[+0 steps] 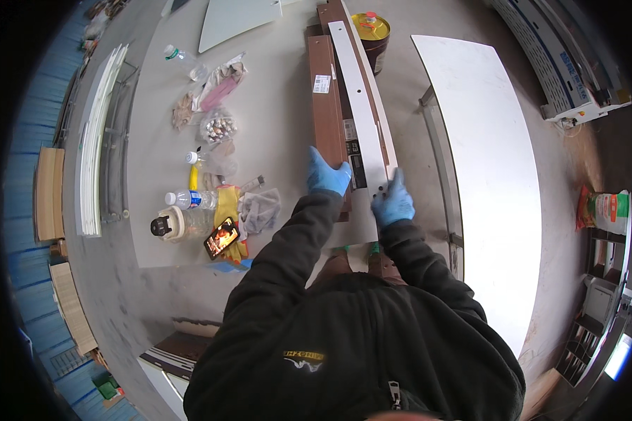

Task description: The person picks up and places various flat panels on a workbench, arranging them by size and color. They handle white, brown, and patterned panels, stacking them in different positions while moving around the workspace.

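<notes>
Long boards lie in a stack along the right side of the pale worktable (274, 126). My left hand (328, 174), in a blue glove, is closed across the near part of a brown board (327, 116) with a white label, thumb on its right side. Beside that board runs a narrow white strip (364, 105) with small dark holes. At its near end my right hand (393, 203), also gloved in blue, grips the edge, thumb on the left and one finger stretched forward. The undersides of both grips are hidden. Dark labels show between the boards.
Along the table's left lie plastic bottles (193, 199), a flask (182, 224), a lit phone (222, 237), rags (260, 209) and a bag of small hardware (218, 126). A metal drum (372, 31) stands beyond the boards. Rightward is a white panel (481, 175) on a metal frame.
</notes>
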Demonstrator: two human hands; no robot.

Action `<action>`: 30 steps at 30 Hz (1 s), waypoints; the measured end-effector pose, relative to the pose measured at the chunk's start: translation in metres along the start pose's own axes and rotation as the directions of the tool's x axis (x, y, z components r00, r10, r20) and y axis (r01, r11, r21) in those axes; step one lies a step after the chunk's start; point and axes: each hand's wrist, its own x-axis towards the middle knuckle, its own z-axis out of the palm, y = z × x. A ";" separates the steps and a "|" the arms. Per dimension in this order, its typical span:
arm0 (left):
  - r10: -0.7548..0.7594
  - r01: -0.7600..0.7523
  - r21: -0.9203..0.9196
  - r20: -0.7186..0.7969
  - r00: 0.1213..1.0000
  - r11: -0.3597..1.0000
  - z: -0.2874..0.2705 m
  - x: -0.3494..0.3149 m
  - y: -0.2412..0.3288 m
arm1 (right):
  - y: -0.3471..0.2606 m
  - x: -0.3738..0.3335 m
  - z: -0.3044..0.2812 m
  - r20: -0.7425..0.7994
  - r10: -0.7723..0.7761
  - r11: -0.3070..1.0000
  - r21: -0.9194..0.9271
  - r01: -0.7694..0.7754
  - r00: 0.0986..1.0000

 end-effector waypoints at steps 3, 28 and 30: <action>-0.015 0.016 -0.019 0.038 0.999 1.000 -0.001 0.002 -0.002 | -0.003 0.015 -0.015 -0.096 0.029 0.995 0.097 -0.020 0.995; 0.071 -0.055 -0.147 0.110 0.991 0.988 0.000 0.014 -0.015 | 0.003 0.031 -0.033 0.015 -0.018 0.994 0.106 0.016 1.000; 0.055 -0.035 -0.149 0.129 0.990 0.988 -0.002 0.016 -0.016 | 0.009 0.032 -0.041 -0.030 -0.041 0.960 0.276 0.048 0.999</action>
